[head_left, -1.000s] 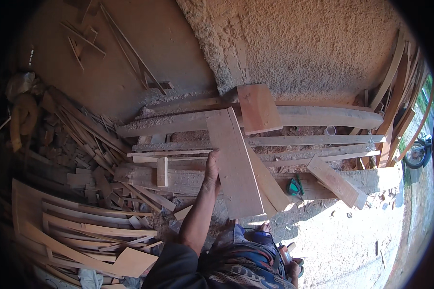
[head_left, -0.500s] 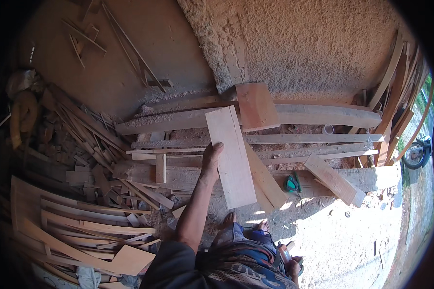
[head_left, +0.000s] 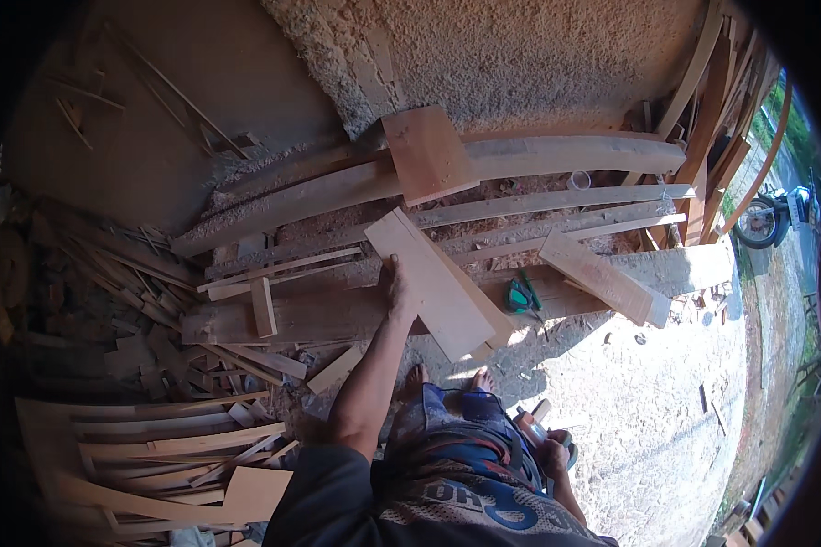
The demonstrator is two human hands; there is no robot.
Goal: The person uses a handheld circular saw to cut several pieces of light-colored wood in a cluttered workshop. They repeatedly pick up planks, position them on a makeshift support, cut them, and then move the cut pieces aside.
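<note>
One board gripped in our left hand has swung nearly parallel to a second board; our right hand grips a tool.

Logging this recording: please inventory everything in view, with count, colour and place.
Held board: one, pale, in left hand
Tan board: one, tan, partly behind it
Handheld tool: one, reddish, in right hand
Squarish board: one, reddish-brown, across upper beam
Beams: several, grey-brown, across middle
Short board: one, brown, right of centre
Small block: one, pale, left of centre
Green tool: one, green-black, on near beam
Slatted pieces: many, pale, lower left
Scrap wood: uncountable, brown, left
Leaning boards: several, brown, upper right
Motorcycle: one, dark, far right
Wall: one, brownish, top
Feet: two, bare, lower centre
Left hand: one, bare, centre
Right hand: one, bare, lower right
</note>
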